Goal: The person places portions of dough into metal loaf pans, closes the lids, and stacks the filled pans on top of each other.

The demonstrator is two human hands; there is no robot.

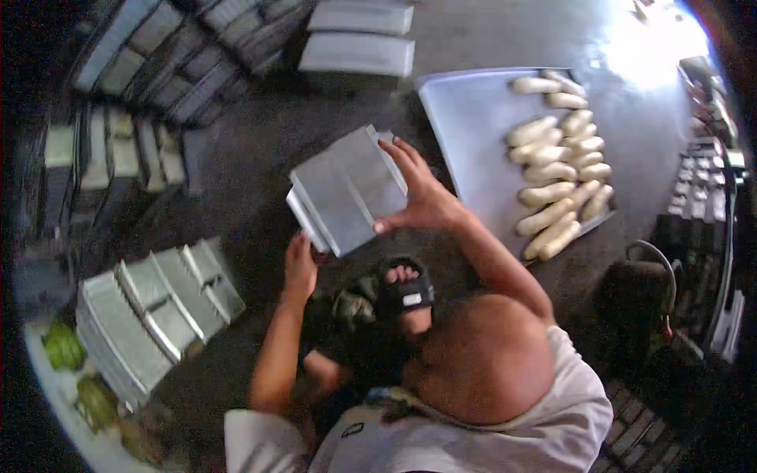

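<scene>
Head view: person crouched on dark floor [260, 158]; both hands gripping stack of metal baking tins [343, 189], held off floor just left of big tray [461, 118]; right hand [422, 193] clasps stack's right edge, fingers spread; left hand [300, 264] pinches lower corner; dough pieces [556, 169] already shaped, filling tray's right side, left half bare; more tins [150, 303] wait far left of tray; judged early: tinning not begun.

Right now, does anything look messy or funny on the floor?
Nothing looks spilled or broken. The pale dough rolls lie in rows crowded on the right part of the flat tray; its left part is bare. Both hands, left hand and right hand, hold a tilted metal tin.
</scene>
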